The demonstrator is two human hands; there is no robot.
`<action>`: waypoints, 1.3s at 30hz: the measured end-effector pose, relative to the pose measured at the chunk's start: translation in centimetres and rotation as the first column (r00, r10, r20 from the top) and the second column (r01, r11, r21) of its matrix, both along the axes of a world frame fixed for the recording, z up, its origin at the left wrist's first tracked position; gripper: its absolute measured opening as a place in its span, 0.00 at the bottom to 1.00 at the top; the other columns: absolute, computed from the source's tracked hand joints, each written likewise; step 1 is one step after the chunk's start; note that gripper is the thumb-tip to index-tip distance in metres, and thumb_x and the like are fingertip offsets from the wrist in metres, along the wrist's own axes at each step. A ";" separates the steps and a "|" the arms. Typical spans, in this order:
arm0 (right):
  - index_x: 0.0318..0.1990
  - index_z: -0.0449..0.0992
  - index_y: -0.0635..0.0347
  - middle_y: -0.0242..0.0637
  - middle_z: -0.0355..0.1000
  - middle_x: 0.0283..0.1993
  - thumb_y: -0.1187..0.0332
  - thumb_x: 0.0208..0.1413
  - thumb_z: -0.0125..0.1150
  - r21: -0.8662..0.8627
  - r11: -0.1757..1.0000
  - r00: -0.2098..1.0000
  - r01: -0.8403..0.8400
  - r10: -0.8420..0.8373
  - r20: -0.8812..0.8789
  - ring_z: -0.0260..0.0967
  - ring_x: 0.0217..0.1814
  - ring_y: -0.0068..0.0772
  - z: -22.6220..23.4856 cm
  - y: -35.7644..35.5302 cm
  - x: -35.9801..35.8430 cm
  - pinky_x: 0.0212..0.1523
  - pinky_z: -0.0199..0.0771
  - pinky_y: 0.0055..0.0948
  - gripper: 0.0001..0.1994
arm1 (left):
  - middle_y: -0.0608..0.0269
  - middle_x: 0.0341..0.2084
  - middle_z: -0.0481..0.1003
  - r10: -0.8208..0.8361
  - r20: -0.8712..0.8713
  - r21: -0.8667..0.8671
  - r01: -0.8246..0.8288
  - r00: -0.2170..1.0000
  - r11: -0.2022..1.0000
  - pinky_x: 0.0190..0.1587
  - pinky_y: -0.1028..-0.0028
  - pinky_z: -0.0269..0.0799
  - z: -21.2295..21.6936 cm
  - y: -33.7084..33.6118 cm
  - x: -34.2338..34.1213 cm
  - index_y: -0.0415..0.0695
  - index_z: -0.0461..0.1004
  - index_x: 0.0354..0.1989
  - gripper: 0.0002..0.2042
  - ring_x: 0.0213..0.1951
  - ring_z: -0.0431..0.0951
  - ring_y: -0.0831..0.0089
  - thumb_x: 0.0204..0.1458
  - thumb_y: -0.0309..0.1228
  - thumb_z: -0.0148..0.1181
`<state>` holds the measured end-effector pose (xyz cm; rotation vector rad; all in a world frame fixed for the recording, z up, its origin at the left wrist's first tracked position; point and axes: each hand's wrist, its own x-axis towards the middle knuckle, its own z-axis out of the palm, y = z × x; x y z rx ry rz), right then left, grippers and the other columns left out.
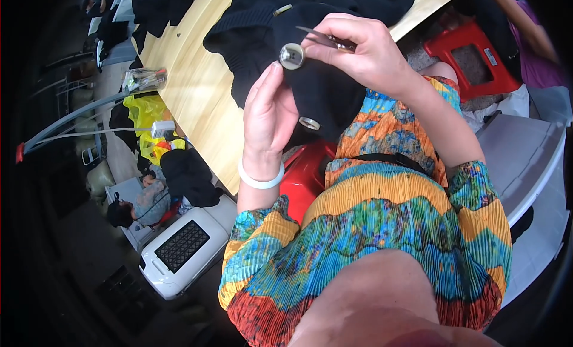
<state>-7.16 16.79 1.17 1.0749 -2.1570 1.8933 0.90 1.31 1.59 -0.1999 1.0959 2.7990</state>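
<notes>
A black knitted garment [325, 87] lies over the table edge and hangs towards my lap. At its upper middle is a large round button [292, 57] with a pale rim, pinched at its lower edge by the fingertips of my left hand [270, 111]. Thread snips [329, 40] with slim pointed blades are held in my right hand [370, 51]. Their blades point left, just above the button, and my right fingertips are close to its right side. Another button [310, 123] shows lower on the garment, and one more [282, 10] sits further up.
The light wood table [203, 117] stretches away in front. Left of it hang a yellow plastic bag [143, 117] and a white plug adapter [162, 129]. A red stool [471, 60] stands at the right, beside a grey plastic bin [513, 153]. Another person [140, 200] sits at far left.
</notes>
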 end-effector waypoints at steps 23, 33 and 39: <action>0.33 0.71 0.66 0.29 0.68 0.29 0.71 0.50 0.54 -0.097 0.988 0.921 -0.119 0.147 0.361 0.64 0.33 0.15 -0.3 0.9 0.8 0.35 0.65 0.14 0.07 | 0.61 0.34 0.71 0.025 0.004 -0.263 -0.023 1.000 0.965 0.44 0.81 0.63 -0.3 0.5 -0.4 0.38 0.65 0.41 0.10 0.39 0.70 0.78 0.50 0.23 0.49; 0.31 0.71 0.66 0.32 0.63 0.20 0.67 0.49 0.56 -0.081 0.996 0.987 0.038 -0.025 0.160 0.57 0.22 0.17 0.2 1.8 1.0 0.23 0.59 0.19 0.09 | 0.60 0.37 0.71 -0.095 -0.066 -0.108 0.088 0.993 0.990 0.49 0.77 0.61 -0.8 0.6 -0.3 0.37 0.67 0.41 0.11 0.42 0.69 0.76 0.49 0.20 0.48; 0.31 0.70 0.66 0.32 0.63 0.21 0.68 0.49 0.55 -0.038 0.999 0.975 -0.019 0.027 0.223 0.58 0.23 0.17 -0.3 2.0 1.1 0.24 0.59 0.19 0.09 | 0.58 0.39 0.70 0.054 -0.130 -0.324 -0.094 0.990 0.941 0.49 0.77 0.61 -1.2 1.5 -0.6 0.38 0.59 0.49 0.18 0.42 0.69 0.74 0.48 0.18 0.48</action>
